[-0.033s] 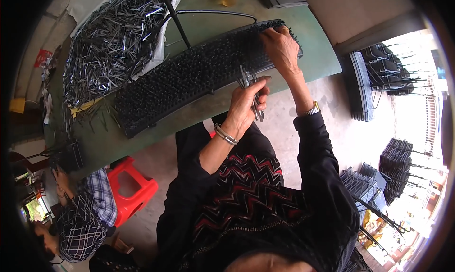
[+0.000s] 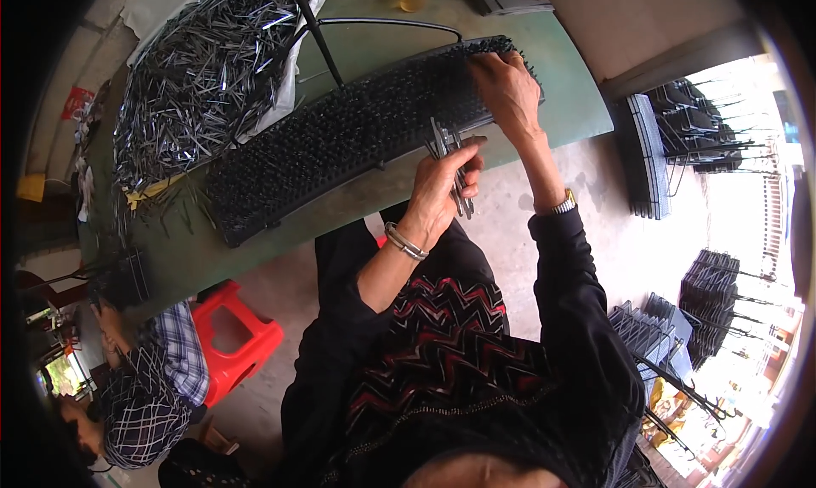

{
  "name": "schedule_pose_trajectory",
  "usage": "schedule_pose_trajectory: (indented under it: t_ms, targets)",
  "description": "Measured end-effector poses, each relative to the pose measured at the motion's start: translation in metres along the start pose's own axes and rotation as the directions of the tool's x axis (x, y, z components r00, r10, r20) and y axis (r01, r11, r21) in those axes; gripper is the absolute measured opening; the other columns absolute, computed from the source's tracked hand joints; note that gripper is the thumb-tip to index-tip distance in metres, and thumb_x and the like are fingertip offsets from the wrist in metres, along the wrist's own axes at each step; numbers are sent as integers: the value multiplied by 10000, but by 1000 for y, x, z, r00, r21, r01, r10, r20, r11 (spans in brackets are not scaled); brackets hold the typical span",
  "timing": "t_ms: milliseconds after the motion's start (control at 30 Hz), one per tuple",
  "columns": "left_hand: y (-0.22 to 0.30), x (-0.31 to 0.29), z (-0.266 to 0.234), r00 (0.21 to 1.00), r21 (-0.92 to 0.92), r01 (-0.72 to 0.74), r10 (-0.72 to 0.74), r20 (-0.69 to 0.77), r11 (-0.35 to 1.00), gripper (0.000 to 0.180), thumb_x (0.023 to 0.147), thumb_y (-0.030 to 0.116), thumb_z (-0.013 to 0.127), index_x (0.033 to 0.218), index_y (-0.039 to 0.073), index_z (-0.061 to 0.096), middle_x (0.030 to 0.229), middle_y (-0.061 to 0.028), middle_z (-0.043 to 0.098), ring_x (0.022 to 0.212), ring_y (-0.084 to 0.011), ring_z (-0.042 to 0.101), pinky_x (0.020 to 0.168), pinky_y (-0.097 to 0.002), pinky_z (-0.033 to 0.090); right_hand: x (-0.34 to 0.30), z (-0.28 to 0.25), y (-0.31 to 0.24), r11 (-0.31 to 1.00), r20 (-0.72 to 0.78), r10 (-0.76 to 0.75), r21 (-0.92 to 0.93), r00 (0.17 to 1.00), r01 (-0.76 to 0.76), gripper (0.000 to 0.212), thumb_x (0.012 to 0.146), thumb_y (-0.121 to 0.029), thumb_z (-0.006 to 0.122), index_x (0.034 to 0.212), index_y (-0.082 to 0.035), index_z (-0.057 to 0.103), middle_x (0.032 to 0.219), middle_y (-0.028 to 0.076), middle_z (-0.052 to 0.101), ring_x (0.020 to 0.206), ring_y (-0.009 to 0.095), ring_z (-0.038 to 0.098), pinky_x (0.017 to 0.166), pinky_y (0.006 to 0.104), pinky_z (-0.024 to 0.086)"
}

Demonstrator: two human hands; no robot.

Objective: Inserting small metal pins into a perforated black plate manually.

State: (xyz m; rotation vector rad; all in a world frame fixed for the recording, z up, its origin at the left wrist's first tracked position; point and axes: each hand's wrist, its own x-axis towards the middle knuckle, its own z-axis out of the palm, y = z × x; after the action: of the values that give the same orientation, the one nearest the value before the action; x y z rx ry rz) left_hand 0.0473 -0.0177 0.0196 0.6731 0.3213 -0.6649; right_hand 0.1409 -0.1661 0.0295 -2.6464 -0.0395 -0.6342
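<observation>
A bundle of thin, flat dark metal strips is gripped in my left hand, thumb pressed over them, just off the table's near edge. Behind it lies a long black board packed with rows of short upright prongs, set at a slant across the table. My right hand reaches over the board's right end, fingers bent down and closed among the prongs. Its fingertips are hidden, so what they pinch cannot be made out. A black metal rod frame rises from the board's far side.
On the green table, a big heap of loose strips lies on white sheeting at the left. A red stool stands below the table, beside a co-worker in checked clothes. Stacked black racks stand at the right.
My right hand and wrist have shifted very slightly to the right and down over the board's end. My left hand holds the strips in the same place.
</observation>
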Motion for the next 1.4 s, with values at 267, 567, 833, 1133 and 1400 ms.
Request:
schedule_pose_trajectory:
  t_ms: [267,567,833,1133,1400]
  targets:
    - [3,0,-4,998,22,-57,57,-4,998,155,865,124,632,959,0,631,792,-85,645,564,-84,488,445,-210,337,-51,-49,-9,809,569,-45,503,821,-304,183,846,-157,633,925,7,650,870,113,594,756,205,624,663,334,497]
    - [7,-3,10,992,38,-81,85,-97,996,199,892,178,603,1021,29,629,780,-69,644,618,-142,583,478,-259,396,-32,-40,-11,795,293,233,492,927,-355,141,898,-116,573,925,17,609,759,87,652,641,157,646,604,290,504]
    - [-1,-2,7,998,23,55,-55,-17,998,414,939,373,573,1133,7,581,621,65,292,530,-63,312,490,-222,284,-5,6,1,907,-216,212,406,953,-110,149,914,-167,565,957,-30,604,744,127,664,601,203,650,579,322,491]
    - [4,-3,1,995,54,87,-90,49,995,431,934,383,578,1160,16,570,628,66,320,516,-46,327,452,-207,258,-11,18,8,991,-185,-46,117,982,69,126,881,-156,588,949,-58,628,813,140,611,711,277,626,634,358,488]
    - [6,-6,-1,998,71,58,-60,22,996,368,923,325,601,1148,34,594,668,32,437,514,-48,366,448,-201,273,-21,-34,-8,927,481,132,251,867,-280,207,820,-177,665,969,-33,662,823,143,620,718,250,625,653,340,484]
